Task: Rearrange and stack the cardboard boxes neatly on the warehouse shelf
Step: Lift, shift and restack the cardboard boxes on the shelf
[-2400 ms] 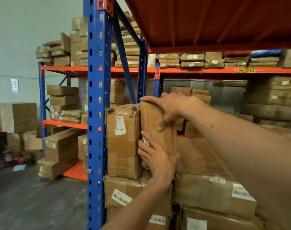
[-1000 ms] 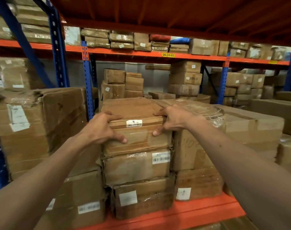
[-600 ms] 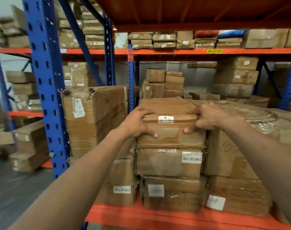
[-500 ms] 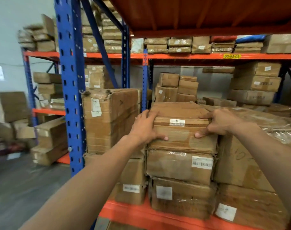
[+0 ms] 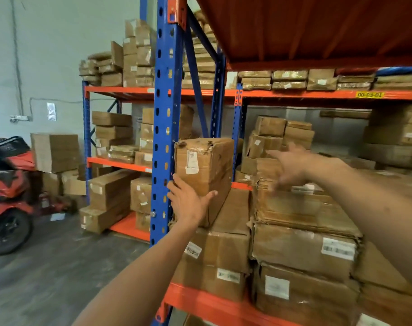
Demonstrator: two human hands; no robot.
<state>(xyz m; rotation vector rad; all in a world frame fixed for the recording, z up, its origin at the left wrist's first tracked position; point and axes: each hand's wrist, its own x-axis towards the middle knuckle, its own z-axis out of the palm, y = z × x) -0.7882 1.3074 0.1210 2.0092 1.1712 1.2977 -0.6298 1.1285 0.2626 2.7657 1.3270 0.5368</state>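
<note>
The left hand [image 5: 188, 203] reaches up, palm flat and fingers spread against the lower front corner of the tall box [image 5: 204, 175], which stands on the left stack beside the blue upright [image 5: 164, 128]. Farther in, the right hand [image 5: 292, 168], blurred, hovers open over the middle stack's top box [image 5: 301, 205], gripping nothing
</note>
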